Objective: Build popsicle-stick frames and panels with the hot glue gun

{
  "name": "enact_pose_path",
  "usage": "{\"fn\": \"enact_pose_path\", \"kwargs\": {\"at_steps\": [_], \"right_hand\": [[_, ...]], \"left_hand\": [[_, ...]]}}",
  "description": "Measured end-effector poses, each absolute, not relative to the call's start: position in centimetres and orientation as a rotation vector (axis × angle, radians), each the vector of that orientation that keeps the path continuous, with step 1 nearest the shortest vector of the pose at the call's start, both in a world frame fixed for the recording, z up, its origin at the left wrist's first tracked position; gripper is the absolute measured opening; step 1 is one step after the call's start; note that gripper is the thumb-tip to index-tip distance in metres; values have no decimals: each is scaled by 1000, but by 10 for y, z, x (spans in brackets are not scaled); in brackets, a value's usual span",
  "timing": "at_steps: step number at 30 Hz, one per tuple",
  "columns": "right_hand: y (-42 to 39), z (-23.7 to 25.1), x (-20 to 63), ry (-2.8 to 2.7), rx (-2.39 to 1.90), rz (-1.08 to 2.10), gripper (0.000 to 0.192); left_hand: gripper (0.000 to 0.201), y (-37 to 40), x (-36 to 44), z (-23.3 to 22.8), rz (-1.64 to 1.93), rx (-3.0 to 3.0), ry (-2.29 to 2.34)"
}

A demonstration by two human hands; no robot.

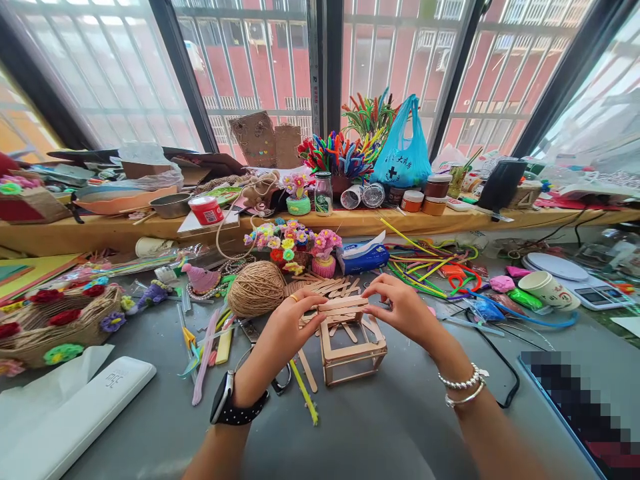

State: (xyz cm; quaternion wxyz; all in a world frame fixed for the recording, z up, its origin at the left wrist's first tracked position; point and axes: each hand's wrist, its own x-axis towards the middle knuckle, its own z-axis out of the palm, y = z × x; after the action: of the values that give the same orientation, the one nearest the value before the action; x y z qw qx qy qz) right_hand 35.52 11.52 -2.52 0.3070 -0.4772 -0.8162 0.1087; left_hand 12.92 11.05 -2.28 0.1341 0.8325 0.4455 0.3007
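Both hands pinch a flat stick panel [343, 308] by its two ends, the left hand [291, 325] on its left end and the right hand [403, 309] on its right, fingertips closed on the wood and holding it level across the top of an open stick frame [351, 345]. That frame, a box of craft sticks with bare sides, stands on the grey table [400, 427] directly under the grip, and the panel appears to touch its upper rails. Judged from this, the step in hand is seating a top layer on the box; the next move would call for squaring the panel to the rails and pressing evenly, since a skewed push could rack the light frame. Whether glue is on the joint cannot be told. Just behind the grip lies a heap of loose sticks [333, 287], and behind the left hand a ball of twine [257, 289]. Scissors [280, 382] lie beside the left wrist, which bears a watch [227, 403]. Right of the grip, pipe cleaners [425, 267] sprawl, with a cup [547, 288] farther out. A tissue pack [363, 257] sits beyond the sticks.
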Motion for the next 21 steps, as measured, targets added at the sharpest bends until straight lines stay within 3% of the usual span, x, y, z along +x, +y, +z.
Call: {"fn": "enact_pose_path", "kwargs": {"at_steps": [6,21], "right_hand": [[123,-34,360,-2166,-1247,334,28],[127,-42,355,-2132,-1211,396,19]], "left_hand": [[24,112,134,-30,976,2386,1333],[21,112,145,-40,1071,2340,1356]]}}
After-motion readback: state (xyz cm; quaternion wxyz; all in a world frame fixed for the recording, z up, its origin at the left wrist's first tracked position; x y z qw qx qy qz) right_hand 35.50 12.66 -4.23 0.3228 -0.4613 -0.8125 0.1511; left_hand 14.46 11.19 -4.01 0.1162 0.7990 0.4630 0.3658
